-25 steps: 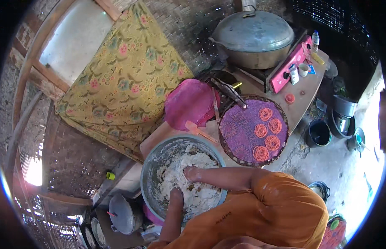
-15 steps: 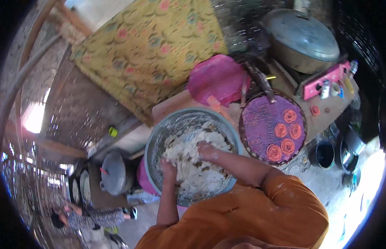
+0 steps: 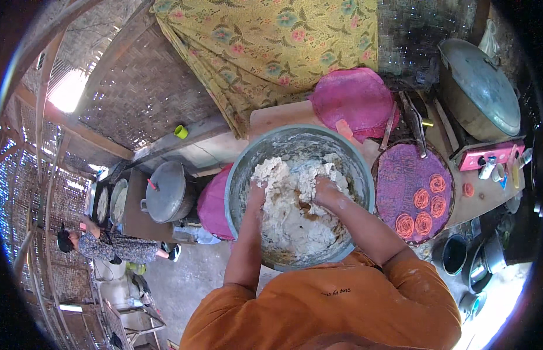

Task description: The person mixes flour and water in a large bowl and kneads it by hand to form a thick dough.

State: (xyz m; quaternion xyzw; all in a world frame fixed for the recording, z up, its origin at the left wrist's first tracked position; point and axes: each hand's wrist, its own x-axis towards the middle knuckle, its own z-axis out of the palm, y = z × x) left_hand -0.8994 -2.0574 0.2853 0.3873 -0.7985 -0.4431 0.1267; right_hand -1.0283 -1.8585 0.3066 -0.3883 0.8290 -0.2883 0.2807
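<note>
A wide grey-green basin (image 3: 239,157) stands before me, holding a white, floury dough (image 3: 295,230) with brownish wet patches. My left hand (image 3: 258,191) is sunk in the left part, closed around a crumbly lump. On the right, my right hand (image 3: 326,192) grips another lump near the middle of the basin. Dough covers most of the fingers on both hands. Between the two lumps a wet brownish hollow shows. Dried flour coats the inner wall.
Right of the basin lies a round purple tray (image 3: 400,175) with several orange coiled rounds. Pink round mats (image 3: 353,99) lie behind. Lidded pots stand left (image 3: 166,189) and far right (image 3: 479,87). Another person (image 3: 122,245) stands at the left. A yellow floral cloth (image 3: 271,46) hangs behind.
The view has shifted and turned, so the basin sits more upright in it. My hands have gone from pressing in the dough to lumps gathered at its far side.
</note>
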